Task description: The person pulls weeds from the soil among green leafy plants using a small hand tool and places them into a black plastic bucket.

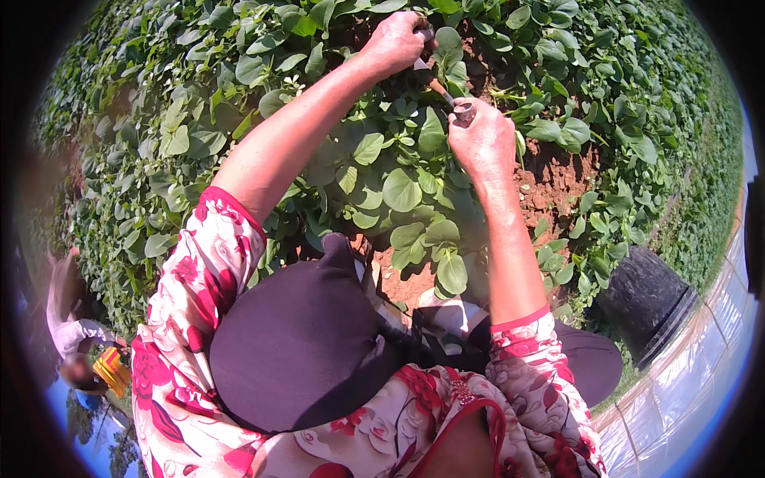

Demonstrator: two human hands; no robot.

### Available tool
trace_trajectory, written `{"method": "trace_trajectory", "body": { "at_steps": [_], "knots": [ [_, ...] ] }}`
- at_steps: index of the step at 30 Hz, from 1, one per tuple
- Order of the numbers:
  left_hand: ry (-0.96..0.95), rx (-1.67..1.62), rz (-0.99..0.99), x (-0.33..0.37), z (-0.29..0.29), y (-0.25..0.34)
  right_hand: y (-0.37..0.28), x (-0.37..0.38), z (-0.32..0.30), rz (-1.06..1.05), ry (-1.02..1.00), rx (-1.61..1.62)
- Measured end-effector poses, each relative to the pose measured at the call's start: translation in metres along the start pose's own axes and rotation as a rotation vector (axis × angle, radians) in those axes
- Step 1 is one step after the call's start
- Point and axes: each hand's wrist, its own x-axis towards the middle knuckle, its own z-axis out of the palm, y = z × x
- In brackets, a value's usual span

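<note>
My right hand (483,142) is closed around the handle of a small digging tool (440,88). Its thin, rusty shank points up and left to a flat metal end by the soil, so the exact kind is hard to tell. My left hand (396,46) is stretched farther forward, fingers curled together low among the leaves. What those fingers grip is too small and shaded to make out. Round green leaves (402,190) of a low, dense crop surround both hands, with reddish soil (558,185) showing between the plants.
A black bucket (644,303) stands among the plants to my right, near a strip of pale plastic sheeting (685,398). My bent knees in dark trousers (295,342) are close below. Another person (76,331) is bent over at the far left.
</note>
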Motion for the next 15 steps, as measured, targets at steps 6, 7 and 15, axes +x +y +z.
{"method": "trace_trajectory", "body": {
  "at_steps": [6,7,15],
  "knots": [
    [-0.401,0.316,0.088,-0.084,0.025,-0.005,0.022,-0.037,-0.025,-0.035,-0.135,-0.180],
    [-0.433,0.417,0.159,-0.102,0.027,-0.009,0.024,-0.040,-0.027,-0.011,-0.141,-0.214],
    [-0.336,0.508,0.376,-0.155,0.027,-0.045,0.014,-0.052,-0.037,-0.031,-0.174,-0.229]
  ]
}}
